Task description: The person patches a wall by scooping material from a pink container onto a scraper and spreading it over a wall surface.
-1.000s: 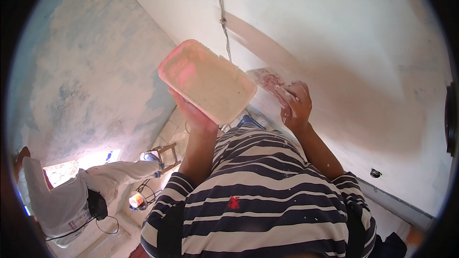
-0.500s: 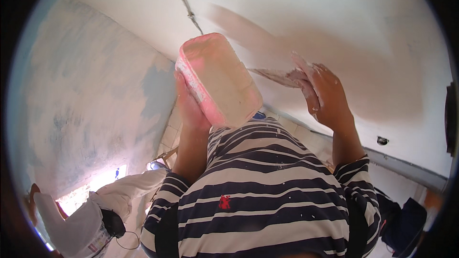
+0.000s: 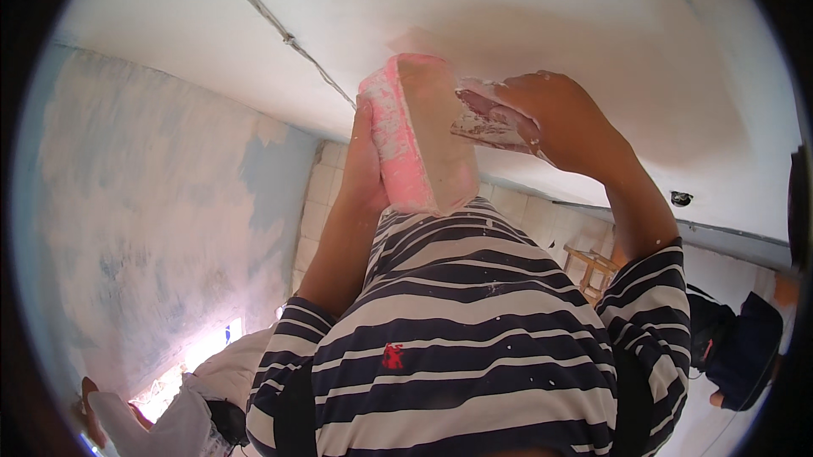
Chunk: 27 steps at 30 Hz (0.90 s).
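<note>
Pink tub (image 3: 396, 139): centre of the frame, above the middle; tipped steeply with its open side to the right;
Left hand (image 3: 366, 165): cupped along the tub's left wall, gripping it;
Right hand (image 3: 566, 122): right of centre, fingers closed round a smeared scraper (image 3: 494, 129);
Scraper gap: just beside the tub's right rim; whether they touch, I cannot tell;
Handling: I'd brace the tub firmly, keep the scraper's edge flat against the rim and draw evenly; jerks could flick drips.
</note>
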Available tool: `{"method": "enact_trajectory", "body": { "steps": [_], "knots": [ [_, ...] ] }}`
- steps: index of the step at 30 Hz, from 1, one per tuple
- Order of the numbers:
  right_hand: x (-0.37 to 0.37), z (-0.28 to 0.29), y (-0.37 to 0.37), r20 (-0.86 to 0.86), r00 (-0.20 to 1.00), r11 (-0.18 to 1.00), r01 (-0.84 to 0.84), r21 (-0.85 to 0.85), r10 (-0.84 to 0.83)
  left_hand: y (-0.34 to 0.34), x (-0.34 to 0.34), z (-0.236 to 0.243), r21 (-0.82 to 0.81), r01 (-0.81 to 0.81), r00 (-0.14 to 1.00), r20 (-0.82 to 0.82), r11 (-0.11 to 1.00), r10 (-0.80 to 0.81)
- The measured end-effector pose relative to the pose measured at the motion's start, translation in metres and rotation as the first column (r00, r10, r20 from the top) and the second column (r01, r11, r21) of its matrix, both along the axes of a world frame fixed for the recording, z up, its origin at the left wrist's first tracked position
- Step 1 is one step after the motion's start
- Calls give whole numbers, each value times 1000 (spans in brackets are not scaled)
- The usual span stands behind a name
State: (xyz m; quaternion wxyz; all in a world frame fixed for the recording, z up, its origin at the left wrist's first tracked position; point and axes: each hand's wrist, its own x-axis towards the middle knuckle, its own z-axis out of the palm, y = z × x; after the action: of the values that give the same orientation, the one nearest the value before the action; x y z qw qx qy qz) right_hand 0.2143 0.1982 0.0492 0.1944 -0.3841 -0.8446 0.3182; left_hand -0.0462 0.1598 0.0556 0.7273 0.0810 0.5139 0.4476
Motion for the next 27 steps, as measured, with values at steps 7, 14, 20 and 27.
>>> {"method": "enact_trajectory", "body": {
  "steps": [7, 14, 20, 27],
  "knots": [
    [37, -5, 10, 28, 997, 971, 82, -223, -78, 11, 44, -18, -24, 82, 995, -55, 996, -83],
    [36, -15, -6, -19, 999, 881, 15, -473, -27, 7, 43, -9, -28, 80, 993, -79, 996, -82],
    [39, -35, -2, -275, 961, 831, -159, -534, 8, 3, 41, -16, -62, 70, 997, -24, 996, -72],
    [33, -38, -8, -308, 883, 801, 118, -587, -356, 1, 32, -36, -42, 88, 996, 9, 995, -87]
  ]
}}
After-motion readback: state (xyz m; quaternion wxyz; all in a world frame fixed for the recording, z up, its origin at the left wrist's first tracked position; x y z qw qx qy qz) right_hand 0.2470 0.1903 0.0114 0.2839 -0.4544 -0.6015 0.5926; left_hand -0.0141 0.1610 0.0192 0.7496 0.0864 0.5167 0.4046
